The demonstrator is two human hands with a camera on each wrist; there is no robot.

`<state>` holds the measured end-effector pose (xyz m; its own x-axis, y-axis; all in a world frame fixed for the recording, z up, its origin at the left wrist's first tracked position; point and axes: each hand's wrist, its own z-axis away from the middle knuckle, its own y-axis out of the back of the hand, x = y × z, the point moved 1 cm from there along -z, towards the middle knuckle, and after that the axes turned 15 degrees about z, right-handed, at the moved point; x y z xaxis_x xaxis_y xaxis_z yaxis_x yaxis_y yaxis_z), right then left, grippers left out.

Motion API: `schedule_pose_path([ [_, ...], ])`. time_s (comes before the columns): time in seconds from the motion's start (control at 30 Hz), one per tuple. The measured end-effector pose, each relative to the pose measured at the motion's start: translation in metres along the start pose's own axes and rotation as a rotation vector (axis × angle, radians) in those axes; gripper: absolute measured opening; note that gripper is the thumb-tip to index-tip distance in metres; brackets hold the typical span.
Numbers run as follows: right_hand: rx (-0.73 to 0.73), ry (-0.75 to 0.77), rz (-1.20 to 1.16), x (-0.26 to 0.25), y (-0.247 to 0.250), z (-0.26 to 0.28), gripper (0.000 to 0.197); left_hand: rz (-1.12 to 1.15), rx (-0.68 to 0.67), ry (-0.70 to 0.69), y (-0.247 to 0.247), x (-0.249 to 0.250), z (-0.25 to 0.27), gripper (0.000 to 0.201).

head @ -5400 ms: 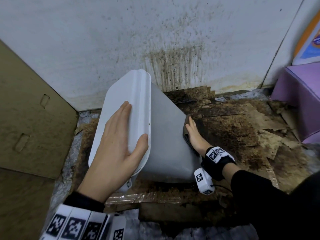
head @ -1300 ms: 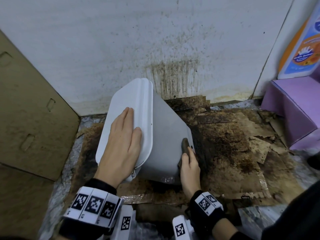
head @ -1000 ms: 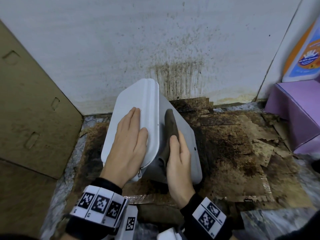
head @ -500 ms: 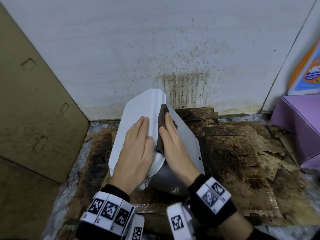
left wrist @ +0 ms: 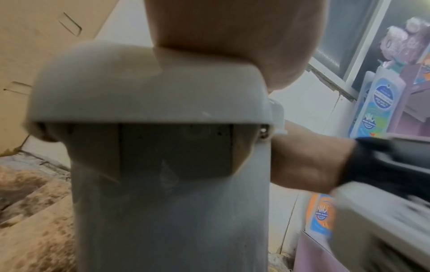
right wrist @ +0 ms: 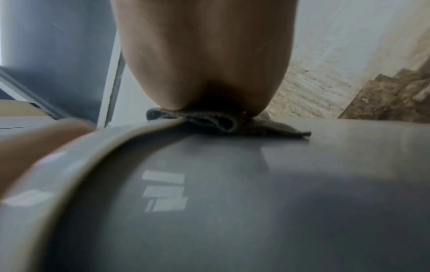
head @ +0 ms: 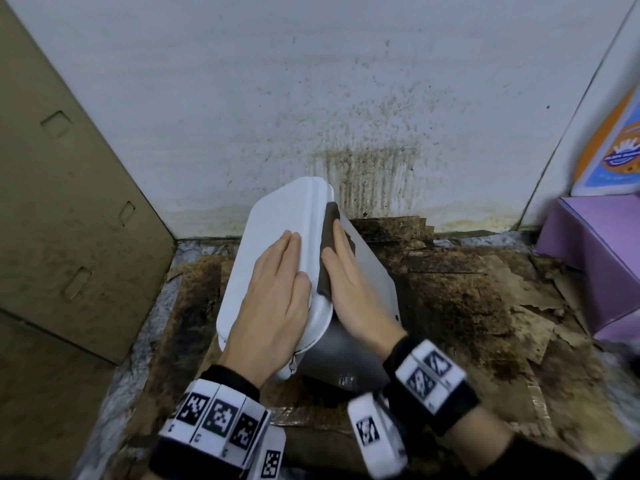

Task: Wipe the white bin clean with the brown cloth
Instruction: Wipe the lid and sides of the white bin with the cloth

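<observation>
The white bin (head: pixel 372 275) leans tilted on the floor, its closed lid (head: pixel 277 216) facing up and left. My left hand (head: pixel 277 299) lies flat on the lid, fingers straight. The right hand (head: pixel 349 282) presses the brown cloth (head: pixel 329 240) with straight fingers against the bin's side wall, right under the lid's rim. In the right wrist view the cloth (right wrist: pixel 223 121) is bunched between the palm (right wrist: pixel 204 55) and the grey wall (right wrist: pixel 232 202). Seen from the left wrist, the palm (left wrist: pixel 232 27) sits on top of the lid (left wrist: pixel 144 82).
Stained, torn cardboard (head: pixel 467 306) covers the floor under and right of the bin. A dirty white wall (head: pixel 363 150) stands close behind. A cardboard panel (head: pixel 69 202) leans at the left. At the right are a purple box (head: pixel 599 244) and a bottle (head: pixel 616 150) with an orange and blue label.
The right hand slid the cloth from the bin's lower side wall up to the strip just under the lid rim. My left hand stayed flat on the lid.
</observation>
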<state>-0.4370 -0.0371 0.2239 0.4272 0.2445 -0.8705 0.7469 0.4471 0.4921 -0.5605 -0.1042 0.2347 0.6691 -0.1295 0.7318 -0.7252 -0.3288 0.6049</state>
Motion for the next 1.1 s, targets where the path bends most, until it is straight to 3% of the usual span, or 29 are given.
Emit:
schedule_pose_path([
  [0.17,0.092,0.011,-0.108,-0.004,-0.028,0.061,0.052,-0.012,0.003,-0.025,0.001,-0.003,0.003,0.060],
  [0.27,0.140,0.015,-0.138,-0.002,-0.033,0.064,0.051,-0.020,0.000,-0.027,0.001,-0.002,0.003,0.060],
  [0.47,0.060,0.016,-0.119,0.012,-0.015,0.010,0.054,-0.020,-0.011,-0.015,0.003,-0.003,0.002,0.062],
  [0.63,-0.041,-0.004,-0.070,0.013,0.012,-0.058,0.062,0.003,-0.102,-0.004,0.006,0.002,0.004,0.070],
  [0.8,-0.114,-0.023,-0.028,0.016,0.026,-0.088,0.064,0.006,-0.084,0.035,0.008,0.003,0.002,0.062],
  [1.0,-0.051,-0.040,-0.103,0.017,0.011,-0.046,0.063,-0.005,0.001,-0.016,0.002,0.000,0.001,0.062],
  [1.1,0.027,0.033,-0.123,0.017,-0.010,-0.003,0.061,-0.015,0.014,-0.031,0.002,-0.001,0.001,0.061],
])
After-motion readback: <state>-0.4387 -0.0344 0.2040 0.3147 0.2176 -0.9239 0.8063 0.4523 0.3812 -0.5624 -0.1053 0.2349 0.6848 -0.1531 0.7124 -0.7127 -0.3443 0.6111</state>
